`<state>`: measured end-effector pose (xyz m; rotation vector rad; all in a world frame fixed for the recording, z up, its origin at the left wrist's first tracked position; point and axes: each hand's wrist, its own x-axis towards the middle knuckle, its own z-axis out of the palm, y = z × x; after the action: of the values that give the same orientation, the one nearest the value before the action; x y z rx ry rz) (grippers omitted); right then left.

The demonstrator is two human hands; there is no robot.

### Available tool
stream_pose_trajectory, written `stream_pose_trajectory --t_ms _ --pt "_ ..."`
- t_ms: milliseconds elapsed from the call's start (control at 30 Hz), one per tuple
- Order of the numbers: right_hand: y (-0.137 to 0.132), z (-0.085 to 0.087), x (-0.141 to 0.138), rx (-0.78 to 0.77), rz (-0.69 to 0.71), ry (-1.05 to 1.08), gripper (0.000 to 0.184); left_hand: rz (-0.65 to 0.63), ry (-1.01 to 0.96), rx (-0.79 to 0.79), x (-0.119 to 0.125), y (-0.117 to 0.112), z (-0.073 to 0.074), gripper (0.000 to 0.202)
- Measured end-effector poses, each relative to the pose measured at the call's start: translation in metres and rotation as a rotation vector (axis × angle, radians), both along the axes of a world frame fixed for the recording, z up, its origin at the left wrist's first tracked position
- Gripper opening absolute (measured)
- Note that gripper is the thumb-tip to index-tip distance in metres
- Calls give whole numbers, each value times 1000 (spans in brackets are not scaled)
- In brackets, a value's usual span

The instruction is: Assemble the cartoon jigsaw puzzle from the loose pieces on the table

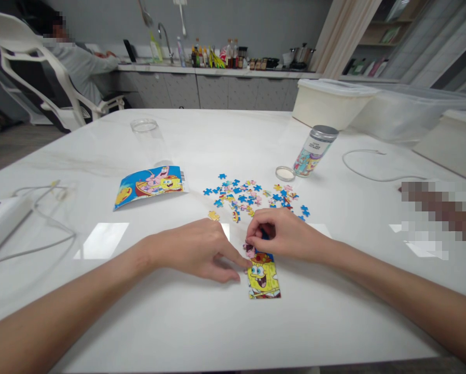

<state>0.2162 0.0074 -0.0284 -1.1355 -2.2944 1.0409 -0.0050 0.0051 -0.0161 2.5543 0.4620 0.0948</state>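
A partly joined jigsaw puzzle point(264, 280) with a yellow cartoon face lies on the white table in front of me. My left hand point(204, 249) reaches in from the left; its index fingertip rests on the puzzle's left edge, thumb apart, holding nothing. My right hand point(285, 234) is closed in a pinch on a pink jigsaw piece point(249, 251) at the puzzle's upper left edge, and it hides part of the blue upper section. Loose jigsaw pieces point(242, 198) are scattered just beyond both hands. A curved picture card point(151, 187) stands beyond my left hand.
At the back left stands a clear jar point(149, 143). A printed canister point(314, 151) and a round lid point(285, 173) are at the right, near a white cable point(373, 174). Storage boxes point(330, 101) line the far right. A white device point(5, 223) with cables sits left. A person point(81, 65) sits beyond.
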Motion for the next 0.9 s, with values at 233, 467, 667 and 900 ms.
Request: stream_pose_trajectory --t_ms 233,467,667,900 --pt "-2 0 -1 -8 -26 2 8 -1 7 4 0 0 0 27" --pt "-4 1 -2 10 -50 -15 9 1 -2 -3 0 0 -1 27" --pt "-1 -1 0 42 -4 -20 7 5 -8 -5 0 0 0 26" --pt "3 -2 1 -66 -48 19 9 8 -5 -11 0 0 0 28"
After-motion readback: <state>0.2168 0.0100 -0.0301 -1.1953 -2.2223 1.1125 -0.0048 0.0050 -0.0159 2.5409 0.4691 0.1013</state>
